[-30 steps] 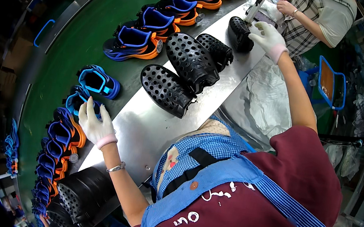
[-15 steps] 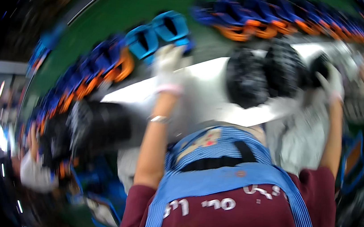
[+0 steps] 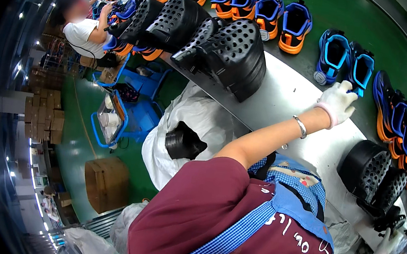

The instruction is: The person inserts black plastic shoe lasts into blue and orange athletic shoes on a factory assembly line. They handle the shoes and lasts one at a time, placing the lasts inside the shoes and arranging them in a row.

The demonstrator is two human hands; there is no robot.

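Lying crosswise, blue shoe point(image 3: 359, 69); toe beltward

We see a grey metal desk point(image 3: 292, 94) carrying stacked black perforated moulds point(image 3: 232, 55) and more moulds point(image 3: 376, 172) at its other end. Beside it, a green conveyor belt point(image 3: 375, 26) carries rows of blue-and-orange shoes point(image 3: 296, 19).

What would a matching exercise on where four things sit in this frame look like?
Things:
1. left hand
2. black perforated shells
3. cardboard box
4. white sack

Places:
a. on the green floor
b. on the grey table
c. at a blue shoe on the green belt
d. beside the table, with a black piece on it

Pairs: 1-c, 2-b, 3-a, 4-d.
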